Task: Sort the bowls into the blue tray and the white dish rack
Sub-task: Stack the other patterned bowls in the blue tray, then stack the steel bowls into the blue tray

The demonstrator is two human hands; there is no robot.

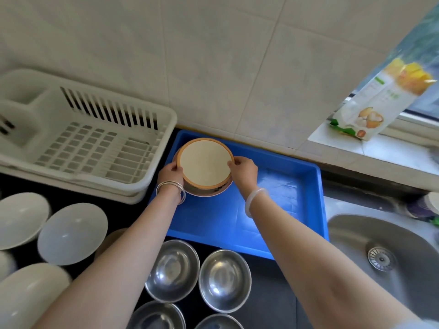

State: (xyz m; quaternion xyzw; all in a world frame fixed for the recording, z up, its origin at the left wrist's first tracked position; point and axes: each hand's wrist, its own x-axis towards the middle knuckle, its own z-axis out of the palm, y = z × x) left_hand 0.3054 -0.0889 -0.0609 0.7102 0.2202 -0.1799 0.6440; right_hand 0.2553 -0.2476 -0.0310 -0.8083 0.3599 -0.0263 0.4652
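Both hands are on one bowl. Left hand (169, 173) is curled round the left rim of the orange-rimmed bowl (205, 162), right hand (244, 170) pinches the right rim with thumb and fingers closed on the edge. The bowl has a cream inside and sits tilted toward the camera — it looks nested in a second, pinkish bowl (204, 192) whose rim shows below it. Can't tell whether the lower one rests on the tray floor or is held up.

The pair is over the far-left corner of the blue tray (273, 224), close to the wall side. Rest of the tray floor is bare blue.

White dish rack (99, 143) stands just left of the tray, touching or nearly touching its edge, with nothing in its slots that I can see.

On the black bench (270, 302) nearer the camera: steel bowls (223, 280) in a cluster of four, open side up, two of them cut off by the bottom edge. Left of those, white bowls (72, 233) — several, blurred, partly hidden behind the left forearm.

Silver bangles (169, 187) on the left wrist, a pale bangle (255, 201) on the right.

Steel sink (356, 236) with a strainer drain at right. A printed carton (377, 100) stands on the window ledge above it.
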